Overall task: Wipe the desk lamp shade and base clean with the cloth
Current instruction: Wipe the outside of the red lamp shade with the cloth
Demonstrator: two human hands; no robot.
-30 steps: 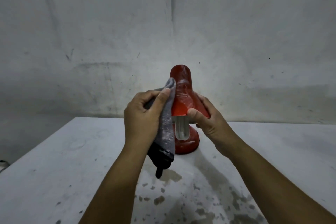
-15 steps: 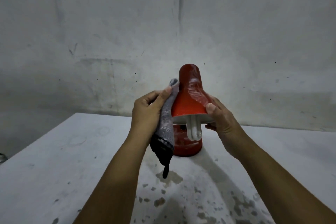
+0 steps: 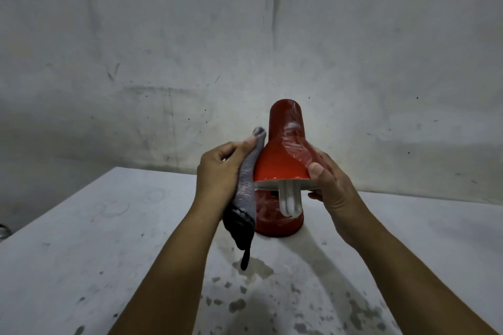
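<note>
A red desk lamp stands on the white table, its shade (image 3: 283, 149) tilted toward me with a white coiled bulb (image 3: 290, 200) showing under the rim. The round red base (image 3: 275, 220) sits behind and below the bulb. My left hand (image 3: 220, 171) grips a grey cloth (image 3: 247, 187) with a dark hanging end and holds it against the shade's left side. My right hand (image 3: 330, 185) holds the shade's right rim, thumb on the outside, fingers underneath. Smeared streaks show on the shade's upper right.
The white table (image 3: 95, 239) is stained, with dark wet-looking spots in front of the lamp. A grubby grey wall stands close behind. A small dark object (image 3: 3, 231) peeks in at the far left edge.
The shade has turned so its opening and bulb face me more squarely. My right hand slid from the front of the shade round to its right rim. The cloth stays on the left side.
</note>
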